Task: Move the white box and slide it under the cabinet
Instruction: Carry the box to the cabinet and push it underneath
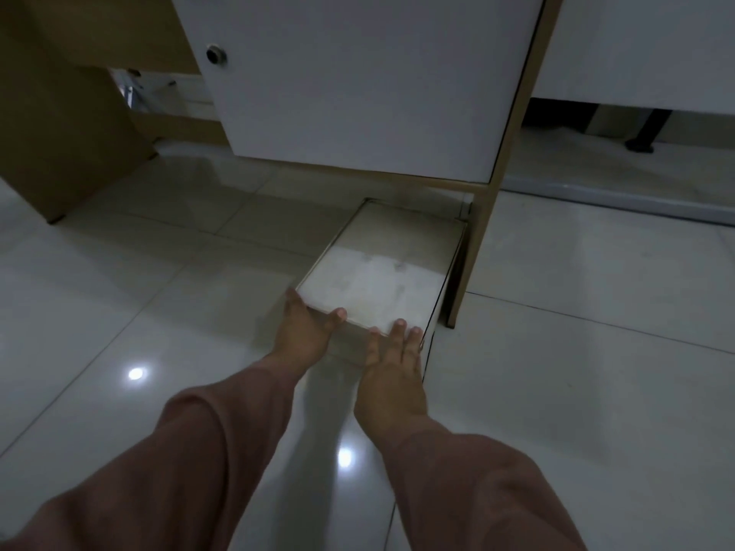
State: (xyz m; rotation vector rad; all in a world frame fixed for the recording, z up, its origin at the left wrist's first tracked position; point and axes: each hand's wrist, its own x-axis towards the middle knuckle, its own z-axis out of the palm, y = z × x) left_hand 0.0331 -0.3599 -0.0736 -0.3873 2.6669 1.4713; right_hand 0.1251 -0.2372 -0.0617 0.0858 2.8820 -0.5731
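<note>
A flat white box (pixel 382 268) lies on the glossy tiled floor, its far end reaching into the gap beneath the white cabinet (pixel 358 85). My left hand (pixel 308 330) grips the box's near left corner, thumb on the lid's near edge and fingers along its left side. My right hand (pixel 391 367) presses flat against the near right side, fingertips over the top edge. The box runs close beside the cabinet's wooden side panel (pixel 483 240) on the right.
A brown cardboard box (pixel 59 125) stands at the left. A lock (pixel 216 54) sits on the cabinet door. Another white unit (pixel 652 45) is at the right, with a dark leg (pixel 640 137) beneath it. Tiled floor (pixel 576 351) stretches around me.
</note>
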